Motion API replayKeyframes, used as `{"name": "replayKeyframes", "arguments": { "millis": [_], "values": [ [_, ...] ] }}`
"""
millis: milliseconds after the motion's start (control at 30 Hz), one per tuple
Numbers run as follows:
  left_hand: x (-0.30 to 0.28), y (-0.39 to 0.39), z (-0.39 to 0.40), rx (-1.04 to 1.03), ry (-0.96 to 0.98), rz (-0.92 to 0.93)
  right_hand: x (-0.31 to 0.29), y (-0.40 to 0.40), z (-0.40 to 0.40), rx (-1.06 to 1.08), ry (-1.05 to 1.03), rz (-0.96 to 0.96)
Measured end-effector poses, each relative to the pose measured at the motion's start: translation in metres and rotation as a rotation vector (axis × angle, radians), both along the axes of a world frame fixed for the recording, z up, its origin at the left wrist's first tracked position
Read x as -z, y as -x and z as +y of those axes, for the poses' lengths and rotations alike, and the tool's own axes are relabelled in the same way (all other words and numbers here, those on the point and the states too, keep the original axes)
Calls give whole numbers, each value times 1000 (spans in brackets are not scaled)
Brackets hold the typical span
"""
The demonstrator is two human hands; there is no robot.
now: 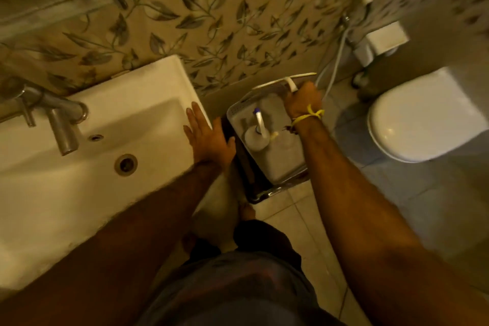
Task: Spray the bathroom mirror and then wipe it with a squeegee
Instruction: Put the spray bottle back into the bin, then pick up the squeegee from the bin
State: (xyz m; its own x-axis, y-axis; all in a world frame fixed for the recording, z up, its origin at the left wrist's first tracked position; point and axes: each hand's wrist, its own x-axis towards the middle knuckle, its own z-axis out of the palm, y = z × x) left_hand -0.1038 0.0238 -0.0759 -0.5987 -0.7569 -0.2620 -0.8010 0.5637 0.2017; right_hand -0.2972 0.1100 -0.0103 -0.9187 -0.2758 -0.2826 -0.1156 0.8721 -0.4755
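squeegee, the white plastic t-shaped one (288, 81), is in the right hand (303, 99), fingers wrapped tight round its handle, blade sticking out over the far rim of a pale perforated plastic basket (288, 174) that sits on the floor between the white ceramic sink (111, 103) and the white toilet (420, 116). yellow thread tied at that wrist (308, 115). left hand (209, 137) is just lying flat on the sink's right edge, fingers spread a bit, holding nothing.

the white spray bottle with the blue-tipped nozzle (258, 130) is standing in the basket, near the right wrist but not touching it.

where's the job at? hard to say tbh. the mirror isn't really in shot, so no way to see if it's wet or wiped. could be grabbing the squeegee to start wiping, could be putting it away after. my guess is spraying's done since the bottle's parked, but that's only a guess.
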Motion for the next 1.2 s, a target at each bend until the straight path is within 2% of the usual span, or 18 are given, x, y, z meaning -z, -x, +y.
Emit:
{"name": "replayKeyframes", "arguments": {
  "millis": [100, 167, 300, 400, 533, 700, 900, 1033, 1200],
  "values": [
    [-30, -8, -10, -36, -135, 74, -38, -24, 0, 109, 197, 136],
    [-60, -21, -18, 1, -100, 226, -67, -43, -5, 129, 366, 217],
    [-131, -53, -38, 191, 172, 620, -136, -94, -32, 96, 713, 377],
    [-189, -74, -63, 228, 390, 910, -188, -139, -60, 38, 978, 477],
    [-257, -118, -100, 209, 647, 1114, -242, -199, -96, -86, 1232, 594],
    [-340, -185, -151, 143, 946, 1143, -306, -267, -141, -354, 1393, 627],
    [-449, -249, -198, 33, 1142, 1170, -379, -327, -182, -472, 1533, 668],
    [-505, -294, -231, 1, 1278, 1155, -406, -340, -194, -580, 1584, 735],
    [-551, -330, -277, -100, 1349, 1110, -443, -333, -211, -596, 1635, 813]
  ]
}}
